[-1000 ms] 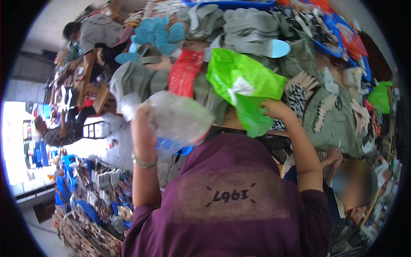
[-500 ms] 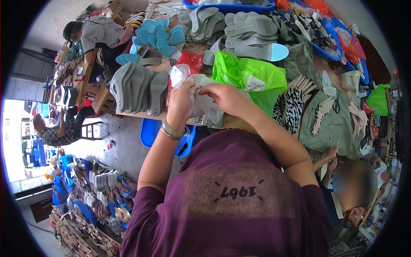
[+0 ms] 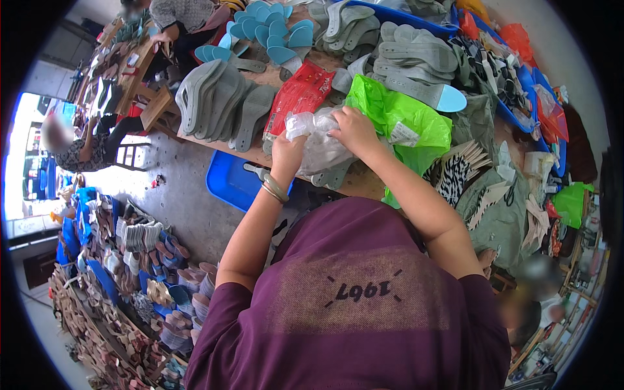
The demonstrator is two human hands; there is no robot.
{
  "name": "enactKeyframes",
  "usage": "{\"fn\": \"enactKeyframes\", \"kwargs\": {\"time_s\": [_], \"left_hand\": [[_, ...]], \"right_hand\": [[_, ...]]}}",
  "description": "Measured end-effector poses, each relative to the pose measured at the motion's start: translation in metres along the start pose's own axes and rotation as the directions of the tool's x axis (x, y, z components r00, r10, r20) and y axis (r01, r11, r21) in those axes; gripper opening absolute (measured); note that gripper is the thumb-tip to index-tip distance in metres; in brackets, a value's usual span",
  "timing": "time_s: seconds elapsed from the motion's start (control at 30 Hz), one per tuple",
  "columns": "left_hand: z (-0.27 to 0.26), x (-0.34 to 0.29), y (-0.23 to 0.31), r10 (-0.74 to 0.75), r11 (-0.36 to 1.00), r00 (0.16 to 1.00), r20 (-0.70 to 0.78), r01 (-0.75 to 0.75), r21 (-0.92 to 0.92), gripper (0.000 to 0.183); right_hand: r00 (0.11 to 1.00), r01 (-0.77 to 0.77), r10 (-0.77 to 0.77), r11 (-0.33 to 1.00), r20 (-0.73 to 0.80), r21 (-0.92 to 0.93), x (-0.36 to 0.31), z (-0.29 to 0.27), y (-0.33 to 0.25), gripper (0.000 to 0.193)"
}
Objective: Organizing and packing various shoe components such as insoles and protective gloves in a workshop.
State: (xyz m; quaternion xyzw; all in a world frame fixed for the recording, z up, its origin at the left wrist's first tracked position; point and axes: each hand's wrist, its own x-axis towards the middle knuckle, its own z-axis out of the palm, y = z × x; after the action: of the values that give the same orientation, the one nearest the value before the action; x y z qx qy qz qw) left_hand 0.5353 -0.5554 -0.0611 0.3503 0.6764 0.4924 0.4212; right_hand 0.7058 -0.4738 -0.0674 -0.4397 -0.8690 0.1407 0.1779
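A crumpled translucent plastic bag (image 3: 320, 148) hangs between my hands above the table's front edge. My left hand (image 3: 288, 155), with a bangle at the wrist, is closed on its left side. My right hand (image 3: 355, 130) pinches the bag's upper right part; some fingertips are hidden in the folds. What the bag contains, if anything, I cannot make out. Just right of it lies a bright green plastic bag (image 3: 406, 120) with a white label. Behind my left hand is a red printed packet (image 3: 300, 94). Grey insoles (image 3: 331, 175) show beneath the translucent bag.
Grey insoles (image 3: 211, 101) stand stacked at the left, with blue-tipped ones (image 3: 270, 26) behind. More grey stacks (image 3: 416, 55) lie at the back. Below the table edge is a blue tray (image 3: 227, 182). Zebra-patterned pieces (image 3: 448, 179) lie at right. Other people sit at left and right.
The translucent bag is spread wider, with my right hand now higher on it and farther from my left. My view has shifted, exposing more of the red packet and the floor-side piles.
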Motion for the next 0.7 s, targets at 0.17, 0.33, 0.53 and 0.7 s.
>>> {"fn": "enactKeyframes", "kwargs": {"time_s": [0.17, 0.33, 0.53, 0.7], "left_hand": [[-0.014, 0.0, -0.014, -0.058, 0.985, 0.998, -0.026, 0.053, -0.167, 0.016], [-0.015, -0.004, -0.018, -0.067, 0.983, 0.995, -0.079, 0.052, -0.174, 0.017], [-0.01, 0.002, -0.02, -0.084, 0.976, 0.996, -0.028, 0.077, -0.204, 0.019], [-0.009, 0.011, -0.024, -0.079, 0.988, 0.995, 0.059, 0.087, -0.132, 0.022]], "right_hand": [[0.952, 0.289, -0.283, 0.956, -0.117, 0.039, -0.003, 0.014, 0.005, 0.02], [0.827, 0.554, -0.524, 0.82, -0.203, 0.142, -0.018, 0.007, 0.01, 0.016], [0.863, 0.494, -0.446, 0.843, -0.235, 0.212, -0.014, 0.008, 0.014, 0.02], [0.879, 0.468, -0.43, 0.86, -0.209, 0.2, -0.014, 0.009, 0.01, 0.022]]}}
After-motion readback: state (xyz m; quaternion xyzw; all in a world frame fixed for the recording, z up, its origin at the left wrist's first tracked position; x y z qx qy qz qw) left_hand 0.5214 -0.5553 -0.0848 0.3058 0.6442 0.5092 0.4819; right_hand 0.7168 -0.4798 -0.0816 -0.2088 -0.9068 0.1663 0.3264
